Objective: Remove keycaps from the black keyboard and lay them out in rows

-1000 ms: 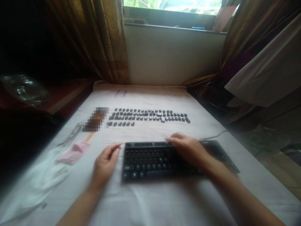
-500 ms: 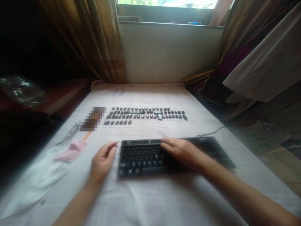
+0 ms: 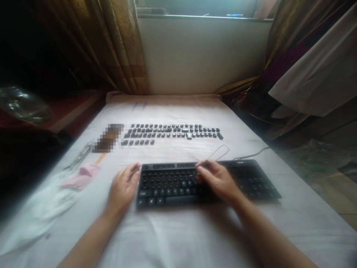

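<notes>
A black keyboard (image 3: 178, 201) lies on the light bedsheet. Its lower left still carries keycaps, while many upper positions show bare key stems. My right hand (image 3: 219, 182) is over the keyboard's middle, its fingers pinched on a thin bent wire (image 3: 221, 152) whose loop sticks out past the far edge. The wire's other end is hidden by the fingers. Beside the keyboard's left edge rests my left hand (image 3: 122, 190), fingers loosely bent and apart, fingertips at the upper left corner. Beyond the keyboard, removed keycaps (image 3: 169, 135) lie in several rows.
Left of the keycaps is a blurred-out brown object (image 3: 108, 138). Near it lie a pink cloth (image 3: 82, 175), a metal tool (image 3: 82, 154) and a white cloth (image 3: 41, 212). The keyboard's cable (image 3: 251, 153) runs off to the right. Curtains (image 3: 119, 44) hang behind.
My right hand has drawn back slightly toward me and right, and the wire loop now shows clearly. The left hand stays by the keyboard's left edge. The view has tilted slightly down.
</notes>
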### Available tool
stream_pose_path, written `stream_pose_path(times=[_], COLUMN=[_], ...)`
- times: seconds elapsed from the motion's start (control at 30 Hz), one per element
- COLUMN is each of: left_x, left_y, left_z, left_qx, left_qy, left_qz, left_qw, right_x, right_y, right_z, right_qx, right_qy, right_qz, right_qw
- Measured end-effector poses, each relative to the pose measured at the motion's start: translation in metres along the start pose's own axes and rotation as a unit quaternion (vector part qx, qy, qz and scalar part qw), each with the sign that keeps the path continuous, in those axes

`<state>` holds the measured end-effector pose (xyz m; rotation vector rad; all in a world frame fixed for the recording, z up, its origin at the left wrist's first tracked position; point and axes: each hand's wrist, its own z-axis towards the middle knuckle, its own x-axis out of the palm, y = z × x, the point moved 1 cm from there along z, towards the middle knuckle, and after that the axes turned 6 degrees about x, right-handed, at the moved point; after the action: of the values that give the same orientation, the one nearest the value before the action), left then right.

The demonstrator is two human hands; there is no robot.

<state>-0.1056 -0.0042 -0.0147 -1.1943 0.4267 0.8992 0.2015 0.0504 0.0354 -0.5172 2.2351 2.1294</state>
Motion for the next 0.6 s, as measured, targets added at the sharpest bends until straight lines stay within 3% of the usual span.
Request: stream_pose_path(times=[0.3,0.6], left_x=[-0.002,-0.003], left_y=[-0.001,-0.004], left_z=[0.001,0.001], left_qx=[0.037,0.051], left_qy=[0.022,0.029], left_qz=[0.029,0.035], left_qw=[0.999,0.998], right_x=[0.012,0.017], right_y=[-0.003,0.000], right_z=[0.000,-0.002], right_qx=[-0.096,-0.271], right_qy=[0.024,0.056], right_qz=[-0.101,-0.193], right_qw=[0.990,0.941])
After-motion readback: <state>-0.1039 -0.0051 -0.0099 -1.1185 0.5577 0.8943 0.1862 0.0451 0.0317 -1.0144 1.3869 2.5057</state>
